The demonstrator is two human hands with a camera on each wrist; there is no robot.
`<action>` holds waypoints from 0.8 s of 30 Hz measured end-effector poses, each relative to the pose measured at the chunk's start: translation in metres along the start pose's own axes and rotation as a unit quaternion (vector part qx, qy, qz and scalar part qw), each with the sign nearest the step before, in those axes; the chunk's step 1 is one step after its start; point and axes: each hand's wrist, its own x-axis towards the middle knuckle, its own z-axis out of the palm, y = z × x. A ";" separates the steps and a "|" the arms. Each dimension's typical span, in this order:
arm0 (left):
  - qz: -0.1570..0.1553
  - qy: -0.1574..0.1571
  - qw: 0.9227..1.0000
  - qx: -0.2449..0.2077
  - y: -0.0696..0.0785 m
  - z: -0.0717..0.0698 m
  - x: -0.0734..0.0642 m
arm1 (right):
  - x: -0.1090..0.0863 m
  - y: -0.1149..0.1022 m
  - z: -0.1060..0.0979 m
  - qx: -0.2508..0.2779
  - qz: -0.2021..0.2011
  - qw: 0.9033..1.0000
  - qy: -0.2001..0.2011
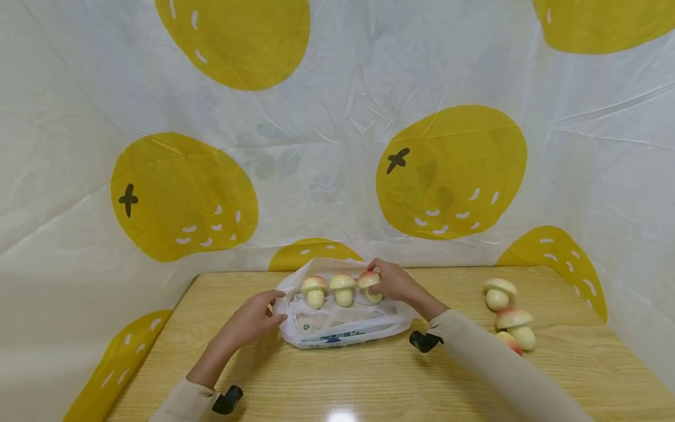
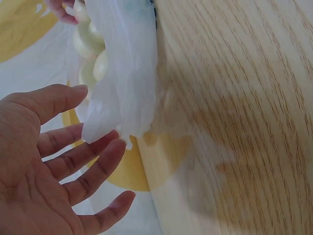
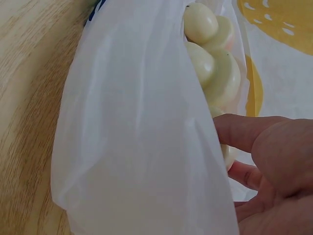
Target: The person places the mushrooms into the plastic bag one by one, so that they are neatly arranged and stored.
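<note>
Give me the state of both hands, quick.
Left hand: open, fingers at the edge of the white plastic bag.
Right hand: holding the rightmost mushroom in the bag.

Near the far edge of the tan, wood-grained table (image 1: 316, 378), a white bag (image 1: 387, 326) printed green and blue bears cream mushrooms (image 1: 343, 288) with red-tinged caps, cream-and-red ones (image 1: 514, 318) sit toward the right edge, and yellow rounds pattern the white cloth (image 1: 327, 187).

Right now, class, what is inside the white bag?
Three mushroom shapes in a row; the right hand holds one. The bag hides anything under its folds.
</note>
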 end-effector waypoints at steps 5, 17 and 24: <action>-0.003 0.000 1.000 -0.002 0.001 -0.001 0.000 | 0.000 0.000 0.001 -0.044 0.012 0.999 0.004; -0.010 -0.002 1.000 -0.008 0.001 0.000 -0.001 | -0.024 -0.023 -0.023 -0.086 -0.029 0.996 -0.020; -0.008 0.000 1.000 -0.008 0.000 0.000 -0.001 | -0.039 -0.022 -0.046 -0.068 -0.046 0.997 -0.015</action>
